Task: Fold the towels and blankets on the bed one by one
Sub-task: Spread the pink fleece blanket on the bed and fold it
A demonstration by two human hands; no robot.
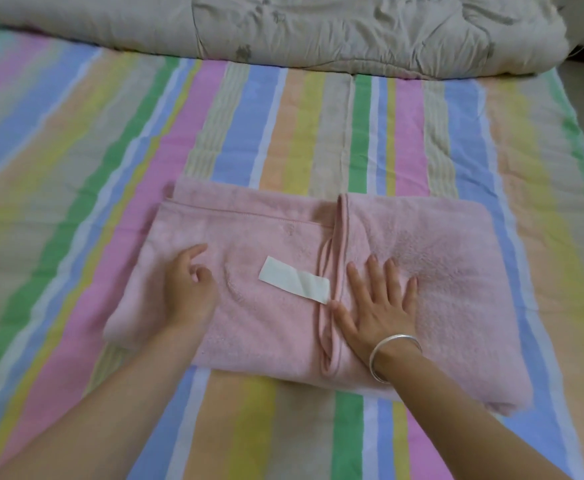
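Pink towel (266, 327) part-folded, mid bed, toward near edge of striped sheet (318, 133). Right hand (377, 306) flat, fingers spread, pressing top flap just beside hem (339, 258). Left hand (186, 285) resting on left half, fingers loosely curled, nothing visibly gripped.

Risks:
- far-left corner layers offset, so next fold likely locks skew in
- plush flap may creep once press lifts
- white label (294, 279) could end up showing

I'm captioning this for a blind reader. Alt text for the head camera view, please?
Two hands rest on a folded pink towel on a striped bedsheet: the right hand pressed flat beside a hemmed edge, the left hand loosely curled. A white label lies between them; a beige quilt lies beyond.
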